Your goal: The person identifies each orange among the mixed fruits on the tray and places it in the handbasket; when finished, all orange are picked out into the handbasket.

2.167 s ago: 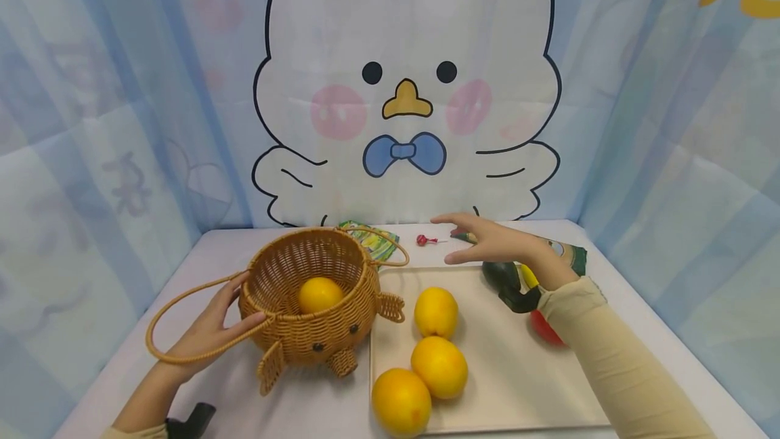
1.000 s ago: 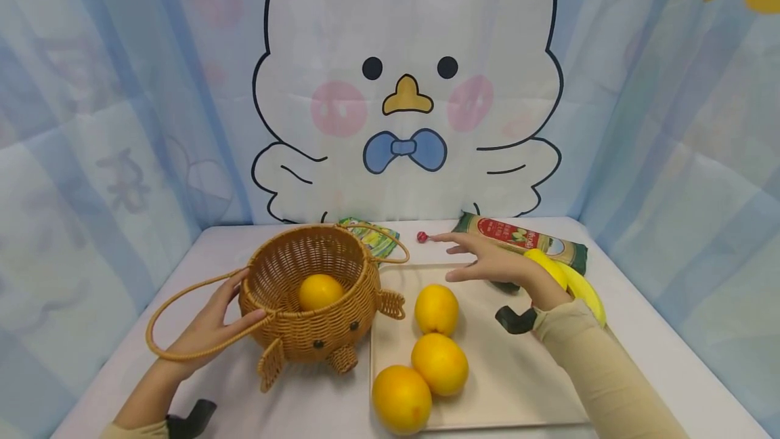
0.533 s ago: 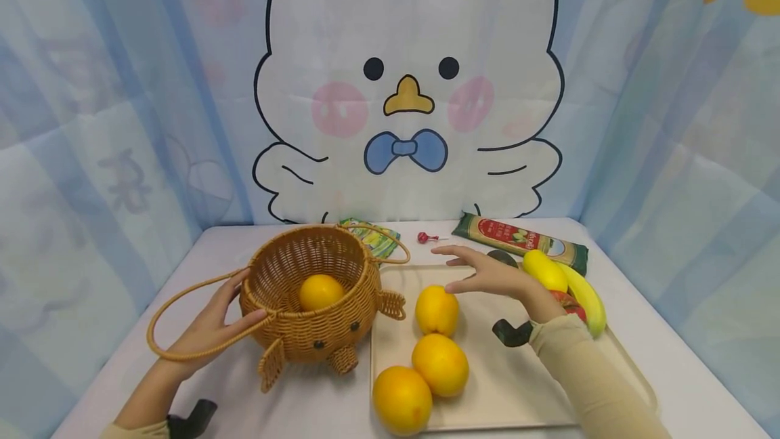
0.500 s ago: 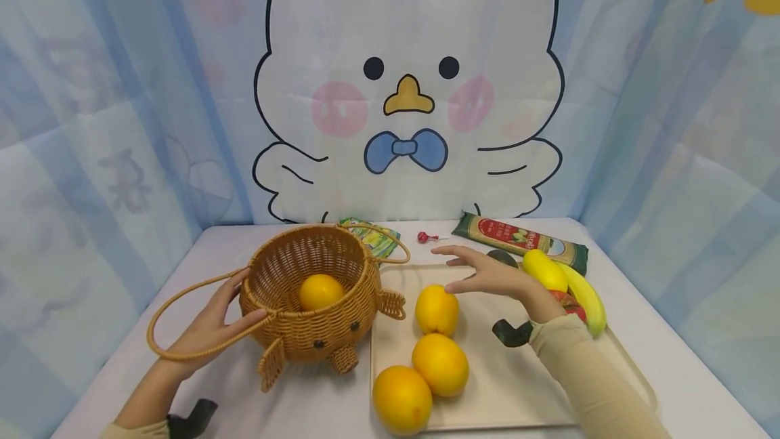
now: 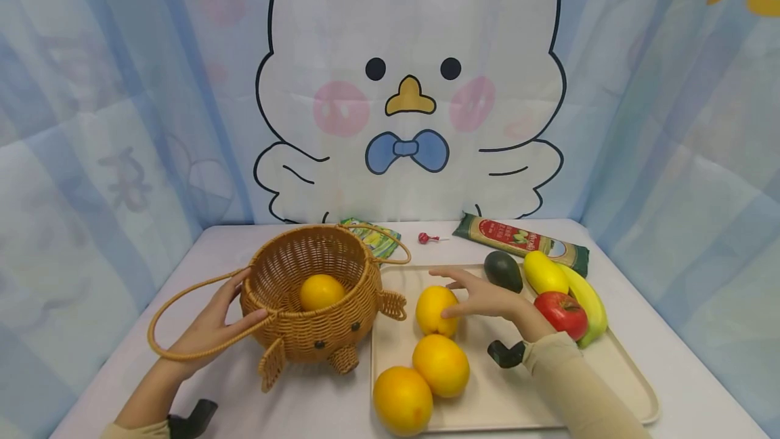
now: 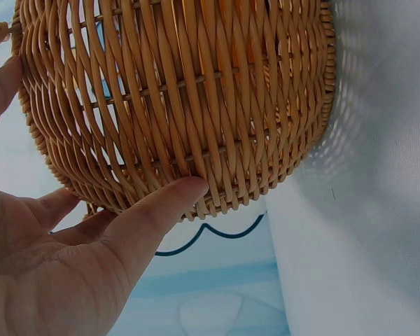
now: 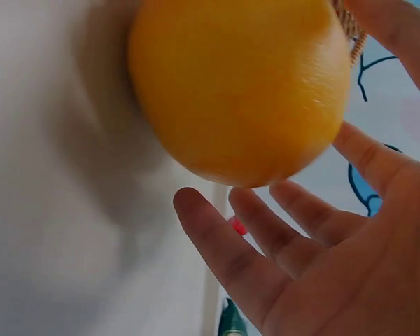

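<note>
My left hand rests against the left side of a wicker basket with an animal face; in the left wrist view its extended fingers lie along the weave. Inside the basket sits one orange. Three more oranges are on the beige tray. My right hand is at the rearmost one, thumb and fingers spread around it. In the right wrist view that orange lies between thumb and fingers, the fingertips right at its surface. The middle orange and front orange lie nearer me.
At the tray's right are an avocado, a lemon, a red apple and a banana. Behind the tray lie a green packet, a red lollipop and a long green package. A curtain closes off the back.
My right hand has come down and toward me from above the tray's back edge to the rearmost orange, uncovering the avocado and apple. My left hand and the basket have stayed put.
</note>
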Demonstrator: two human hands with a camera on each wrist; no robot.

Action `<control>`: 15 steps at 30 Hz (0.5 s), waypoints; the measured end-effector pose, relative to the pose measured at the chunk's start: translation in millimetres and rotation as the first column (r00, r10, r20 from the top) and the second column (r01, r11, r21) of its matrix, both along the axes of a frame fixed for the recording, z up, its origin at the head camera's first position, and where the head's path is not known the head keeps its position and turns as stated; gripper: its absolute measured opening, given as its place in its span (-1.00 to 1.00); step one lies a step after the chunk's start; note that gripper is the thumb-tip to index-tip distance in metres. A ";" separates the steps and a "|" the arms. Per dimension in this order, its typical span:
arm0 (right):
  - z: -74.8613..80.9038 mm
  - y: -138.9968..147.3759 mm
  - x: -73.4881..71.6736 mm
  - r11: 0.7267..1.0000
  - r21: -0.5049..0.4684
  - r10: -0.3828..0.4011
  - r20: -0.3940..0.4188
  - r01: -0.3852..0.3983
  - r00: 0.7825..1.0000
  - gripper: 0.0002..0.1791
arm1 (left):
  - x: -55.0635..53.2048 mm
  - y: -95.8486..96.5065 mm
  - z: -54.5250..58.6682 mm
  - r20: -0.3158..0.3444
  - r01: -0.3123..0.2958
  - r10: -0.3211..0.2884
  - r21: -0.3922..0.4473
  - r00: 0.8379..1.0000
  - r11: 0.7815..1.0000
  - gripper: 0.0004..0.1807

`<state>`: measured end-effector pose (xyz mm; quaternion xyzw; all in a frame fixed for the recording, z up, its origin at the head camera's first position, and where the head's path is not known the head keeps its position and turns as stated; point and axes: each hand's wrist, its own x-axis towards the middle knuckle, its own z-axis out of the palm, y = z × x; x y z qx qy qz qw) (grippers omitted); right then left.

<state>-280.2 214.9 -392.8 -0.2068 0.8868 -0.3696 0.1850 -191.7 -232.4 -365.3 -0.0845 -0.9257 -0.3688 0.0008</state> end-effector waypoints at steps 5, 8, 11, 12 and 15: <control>-8.4 -3.6 1.5 0.999 0.037 -0.011 0.043 0.009 0.999 -0.12 | -0.1 -0.3 -0.4 -0.001 -0.001 0.001 -0.004 1.000 1.000 -0.05; -10.9 -6.0 2.2 0.999 0.033 0.011 0.060 -0.013 0.998 -0.06 | -0.2 -0.7 -0.8 -0.006 0.002 -0.002 -0.001 1.000 1.000 -0.05; -12.2 -7.8 2.4 0.999 0.020 0.046 0.062 -0.047 0.997 0.00 | -0.3 -1.1 -1.3 -0.013 0.006 -0.006 0.004 1.000 1.000 -0.05; -12.5 -8.4 2.4 0.998 0.020 0.051 0.061 -0.052 0.997 0.01 | -0.3 -1.3 -1.5 -0.014 0.008 -0.008 0.005 1.000 1.000 -0.05; -13.0 -9.1 1.8 0.998 0.023 0.058 0.057 -0.060 0.997 0.01 | -0.7 -1.5 -1.9 -0.015 0.008 -0.008 0.007 1.000 1.000 -0.06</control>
